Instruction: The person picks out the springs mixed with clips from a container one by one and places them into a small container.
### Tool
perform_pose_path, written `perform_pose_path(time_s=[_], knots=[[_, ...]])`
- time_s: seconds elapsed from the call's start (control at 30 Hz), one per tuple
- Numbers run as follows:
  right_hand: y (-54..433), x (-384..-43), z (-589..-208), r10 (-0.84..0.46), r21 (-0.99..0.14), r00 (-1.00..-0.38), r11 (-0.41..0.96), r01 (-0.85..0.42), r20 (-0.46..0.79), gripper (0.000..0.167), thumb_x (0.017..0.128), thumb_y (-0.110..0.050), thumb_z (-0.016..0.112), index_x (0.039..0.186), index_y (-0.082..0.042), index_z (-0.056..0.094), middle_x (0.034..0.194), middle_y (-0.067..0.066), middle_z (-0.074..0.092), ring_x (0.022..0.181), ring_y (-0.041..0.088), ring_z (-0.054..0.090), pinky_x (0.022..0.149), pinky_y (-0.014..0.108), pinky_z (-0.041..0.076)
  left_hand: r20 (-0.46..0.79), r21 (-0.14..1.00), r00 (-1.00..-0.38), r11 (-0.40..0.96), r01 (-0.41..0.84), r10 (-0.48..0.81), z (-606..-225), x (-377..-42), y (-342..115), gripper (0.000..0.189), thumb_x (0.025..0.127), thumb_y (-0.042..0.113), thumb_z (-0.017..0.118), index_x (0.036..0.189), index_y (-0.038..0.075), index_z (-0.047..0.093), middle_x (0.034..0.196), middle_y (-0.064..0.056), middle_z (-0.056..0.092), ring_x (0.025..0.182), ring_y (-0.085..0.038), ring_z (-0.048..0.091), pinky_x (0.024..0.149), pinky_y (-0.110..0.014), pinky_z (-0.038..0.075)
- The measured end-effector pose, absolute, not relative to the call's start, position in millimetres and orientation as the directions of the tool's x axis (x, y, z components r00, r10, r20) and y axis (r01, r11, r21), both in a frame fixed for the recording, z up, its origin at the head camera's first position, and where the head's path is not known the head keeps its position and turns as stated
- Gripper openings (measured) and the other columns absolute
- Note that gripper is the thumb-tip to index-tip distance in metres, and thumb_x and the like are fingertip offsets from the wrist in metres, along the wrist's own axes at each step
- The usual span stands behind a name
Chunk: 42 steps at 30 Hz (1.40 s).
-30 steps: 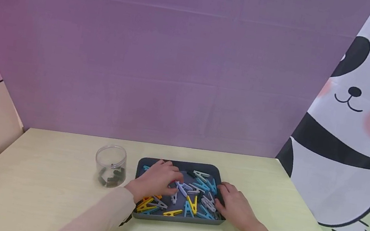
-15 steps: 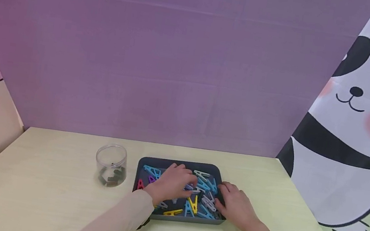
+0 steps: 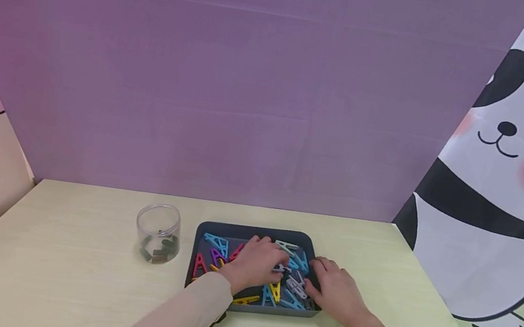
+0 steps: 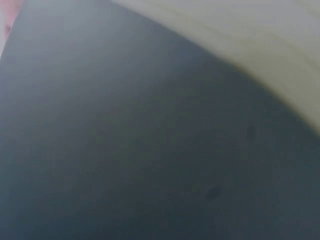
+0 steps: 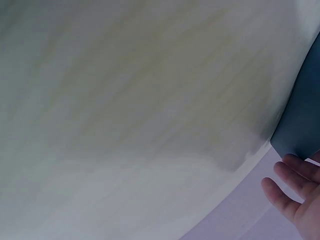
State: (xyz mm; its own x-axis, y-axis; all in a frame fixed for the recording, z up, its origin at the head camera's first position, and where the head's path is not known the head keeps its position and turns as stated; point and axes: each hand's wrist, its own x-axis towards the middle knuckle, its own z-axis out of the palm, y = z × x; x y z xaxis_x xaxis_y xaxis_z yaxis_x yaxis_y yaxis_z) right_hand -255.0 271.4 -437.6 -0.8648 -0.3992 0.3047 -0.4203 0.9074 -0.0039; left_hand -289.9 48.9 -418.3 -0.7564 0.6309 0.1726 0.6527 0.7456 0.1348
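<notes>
A dark grey tray (image 3: 269,311) on the table holds several plastic clothespins in blue, yellow, red, purple and pale colours. My left hand (image 3: 259,263) reaches over the middle of it, palm down. Its thumb and fingers are apart, above pale clothespins (image 3: 296,288). The left hand hides part of the pile. At the tray's right side, my right hand (image 3: 337,290) rests against the rim. The right wrist view shows the fingers of that hand (image 5: 300,192) loosely extended beside the tray wall (image 5: 300,120). Mostly blurred dark tray surface (image 4: 125,125) fills the left wrist view.
A clear round jar (image 3: 157,233) with several dark small pieces in it stands left of the tray. The pale wooden table (image 3: 60,269) ends at a purple backdrop (image 3: 201,91). A panda-print sheet (image 3: 504,196) hangs at the right.
My left hand has moved rightward over the tray, uncovering blue, purple and red clothespins on the left. The right hand has stayed at the tray's right rim.
</notes>
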Motion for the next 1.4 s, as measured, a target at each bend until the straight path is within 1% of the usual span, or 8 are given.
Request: perform_pose_path(time_s=[0.2, 0.33, 0.43, 0.67, 0.77, 0.83, 1.17, 1.4], knots=[[271.5, -255.1, -438.4, -0.404, -0.024, -0.861, 0.902, -0.431, 0.309, 0.034, 0.095, -0.022, 0.075, 0.119, 0.002, 0.067, 0.122, 0.020, 0.070, 0.109, 0.035, 0.070, 0.089, 0.051, 0.061, 0.159, 0.116, -0.766, 0.759, 0.641, 0.622, -422.3, -293.8, 56.4, 0.026, 0.096, 0.034, 0.081, 0.120, 0.025, 0.080, 0.123, 0.007, 0.078, 0.106, -0.017, 0.063, 0.108, -0.044, 0.051], [270.2, -254.8, -437.7, -0.408, -0.030, -0.860, 0.899, -0.437, 0.306, 0.034, 0.095, -0.022, 0.075, 0.118, 0.002, 0.067, 0.122, 0.019, 0.070, 0.107, 0.034, 0.070, 0.089, 0.050, 0.062, 0.153, 0.109, -0.766, 0.760, 0.641, 0.624, -425.7, -296.1, 59.2, 0.028, 0.096, 0.035, 0.081, 0.121, 0.024, 0.079, 0.123, 0.006, 0.079, 0.105, -0.018, 0.062, 0.103, -0.041, 0.051], [270.0, -255.0, -437.4, -0.411, -0.029, -0.860, 0.898, -0.439, 0.302, 0.034, 0.095, -0.022, 0.075, 0.119, 0.001, 0.067, 0.122, 0.019, 0.070, 0.106, 0.034, 0.070, 0.089, 0.049, 0.062, 0.148, 0.108, -0.767, 0.761, 0.640, 0.624, -427.6, -296.9, 59.9, 0.029, 0.096, 0.036, 0.081, 0.122, 0.024, 0.079, 0.124, 0.006, 0.079, 0.105, -0.019, 0.062, 0.103, -0.041, 0.051], [270.5, -254.8, -438.5, -0.407, -0.028, -0.862, 0.900, -0.435, 0.302, 0.035, 0.096, -0.021, 0.075, 0.119, 0.003, 0.067, 0.123, 0.020, 0.070, 0.107, 0.035, 0.070, 0.090, 0.050, 0.062, 0.139, 0.095, -0.773, 0.769, 0.633, 0.619, -428.6, -297.1, 61.5, 0.029, 0.094, 0.039, 0.082, 0.120, 0.027, 0.079, 0.128, 0.006, 0.077, 0.113, -0.019, 0.065, 0.114, -0.048, 0.050], [270.6, -254.8, -438.7, -0.408, -0.026, -0.861, 0.900, -0.435, 0.305, 0.034, 0.096, -0.021, 0.075, 0.119, 0.002, 0.067, 0.123, 0.020, 0.070, 0.107, 0.035, 0.070, 0.090, 0.049, 0.062, 0.134, 0.098, -0.775, 0.770, 0.631, 0.618, -428.4, -296.7, 62.2, 0.029, 0.094, 0.039, 0.082, 0.120, 0.028, 0.079, 0.130, 0.006, 0.076, 0.117, -0.019, 0.065, 0.117, -0.051, 0.048], [270.2, -254.6, -438.2, -0.405, -0.029, -0.864, 0.901, -0.433, 0.299, 0.034, 0.096, -0.021, 0.075, 0.120, 0.003, 0.067, 0.124, 0.020, 0.070, 0.108, 0.035, 0.071, 0.091, 0.049, 0.061, 0.135, 0.094, -0.773, 0.768, 0.633, 0.620, -428.5, -296.6, 62.0, 0.028, 0.094, 0.039, 0.082, 0.120, 0.028, 0.080, 0.129, 0.007, 0.076, 0.118, -0.019, 0.065, 0.117, -0.051, 0.048], [270.7, -253.7, -437.6, -0.393, -0.052, -0.875, 0.904, -0.423, 0.281, 0.035, 0.097, -0.020, 0.074, 0.121, 0.004, 0.067, 0.125, 0.022, 0.069, 0.110, 0.038, 0.070, 0.093, 0.052, 0.061, 0.151, 0.062, -0.745, 0.745, 0.664, 0.650, -433.3, -299.1, 60.6, 0.027, 0.096, 0.040, 0.080, 0.119, 0.027, 0.079, 0.125, 0.006, 0.077, 0.113, -0.018, 0.065, 0.110, -0.042, 0.052], [270.8, -254.2, -437.2, -0.389, -0.063, -0.880, 0.905, -0.420, 0.273, 0.036, 0.097, -0.021, 0.074, 0.122, 0.004, 0.067, 0.126, 0.023, 0.069, 0.111, 0.038, 0.070, 0.094, 0.053, 0.061, 0.156, 0.086, -0.733, 0.730, 0.678, 0.662, -432.1, -299.0, 60.4, 0.027, 0.095, 0.039, 0.081, 0.119, 0.027, 0.079, 0.125, 0.008, 0.077, 0.110, -0.015, 0.064, 0.098, -0.031, 0.051]])
